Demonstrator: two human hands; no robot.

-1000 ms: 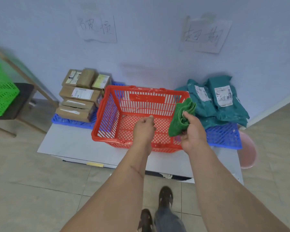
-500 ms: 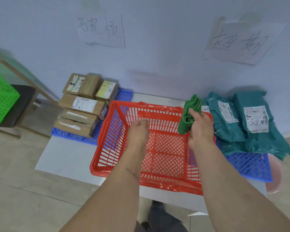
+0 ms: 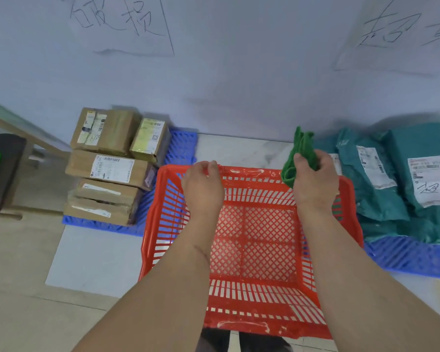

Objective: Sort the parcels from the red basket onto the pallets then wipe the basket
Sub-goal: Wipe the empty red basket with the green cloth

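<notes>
Handwritten wall signs [image 3: 123,21] above labelled parcels [image 3: 112,168].

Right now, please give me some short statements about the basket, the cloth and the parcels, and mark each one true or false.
1. The red basket holds no parcels. True.
2. The left hand holds the green cloth. False: the right hand grips it.
3. Cardboard boxes are stacked left of the basket. True.
4. The teal bags lie in the basket. False: they lie on a blue pallet at its right.
</notes>
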